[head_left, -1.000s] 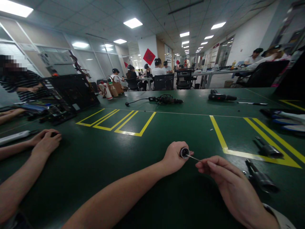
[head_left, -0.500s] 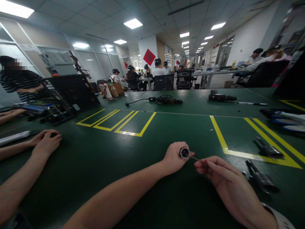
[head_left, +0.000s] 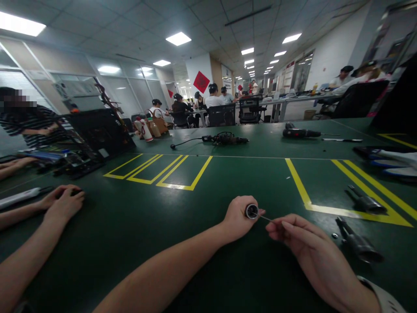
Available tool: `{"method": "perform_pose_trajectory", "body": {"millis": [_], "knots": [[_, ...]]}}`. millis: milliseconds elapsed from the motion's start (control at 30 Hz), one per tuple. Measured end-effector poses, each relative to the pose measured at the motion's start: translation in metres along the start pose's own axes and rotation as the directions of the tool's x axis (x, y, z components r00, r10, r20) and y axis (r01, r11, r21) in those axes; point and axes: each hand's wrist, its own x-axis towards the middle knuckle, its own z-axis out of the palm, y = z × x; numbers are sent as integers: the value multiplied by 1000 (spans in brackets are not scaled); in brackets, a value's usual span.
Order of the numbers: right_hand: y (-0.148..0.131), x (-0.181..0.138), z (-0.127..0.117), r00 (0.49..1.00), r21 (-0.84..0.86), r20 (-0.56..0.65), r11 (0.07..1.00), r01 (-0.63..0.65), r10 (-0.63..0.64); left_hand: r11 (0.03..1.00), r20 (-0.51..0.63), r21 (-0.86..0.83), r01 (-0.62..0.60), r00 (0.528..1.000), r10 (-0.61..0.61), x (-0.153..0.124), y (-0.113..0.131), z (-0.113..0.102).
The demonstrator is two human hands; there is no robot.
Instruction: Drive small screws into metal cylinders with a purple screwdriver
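Near the middle of the green table, my left hand (head_left: 239, 221) is wrapped round a short dark cylinder with a bright metal rim (head_left: 251, 211). Its open end faces me; the rest is hidden in my fist. Between thumb and fingertips, my right hand (head_left: 304, 239) pinches a thin metal rod (head_left: 266, 218). The rod's far tip reaches the cylinder's open mouth; how deep it goes I cannot tell. To the right of my right hand lie a small ring-like piece (head_left: 334, 236) and a dark metal part with a wide round end (head_left: 361, 245). A similar metal part (head_left: 368, 202) lies farther back.
Another person's hands (head_left: 67, 202) rest on the table at left, beside a white tool (head_left: 19, 198). Behind them stands a black panelled machine (head_left: 94, 130). A corded tool (head_left: 226, 138), a drill (head_left: 301, 131) and a pen (head_left: 342, 140) lie at the back. Yellow tape (head_left: 296, 182) marks the tabletop.
The camera view has shifted slightly. My two hands, the cylinder and the rod keep nearly the same pose.
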Motion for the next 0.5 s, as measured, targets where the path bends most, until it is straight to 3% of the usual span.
{"method": "perform_pose_trajectory", "body": {"millis": [167, 367, 500], "knots": [[4, 0, -3, 1000, 17, 7, 1000, 11, -11, 1000, -3, -10, -23, 1000, 23, 1, -1, 1], [2, -6, -2, 991, -325, -27, 939, 116, -132, 984, -26, 174, -37, 999, 43, -1, 2, 0], [0, -4, -1, 997, -230, -32, 971, 68, -77, 988, -12, 148, -53, 998, 55, -1, 1, -1]]}}
